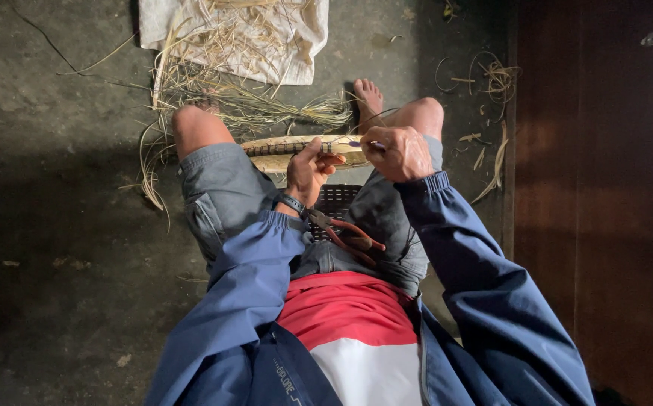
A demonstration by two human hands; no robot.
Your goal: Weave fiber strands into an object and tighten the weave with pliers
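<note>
Pale tan woven strips make up the basket rim (pixel 296 149), the pliers (pixel 345 233) have reddish-brown handles, the jacket sleeves (pixel 484 278) are blue, the shorts (pixel 225 188) grey, the shirt (pixel 356 331) red over white, the cloth (pixel 281 45) off-white, and the floor (pixel 56 225) dark grey-green.

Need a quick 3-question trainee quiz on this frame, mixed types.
1. True or false: the red-handled pliers rest on the person's lap.
2. Which hand pinches the thin purple-tipped tool: A left hand, B right hand?
3. Fill in: the fingers of both hands work on the long woven straw bundle lying across the ____.

Key: 1 true; 2 B; 3 knees.
</note>
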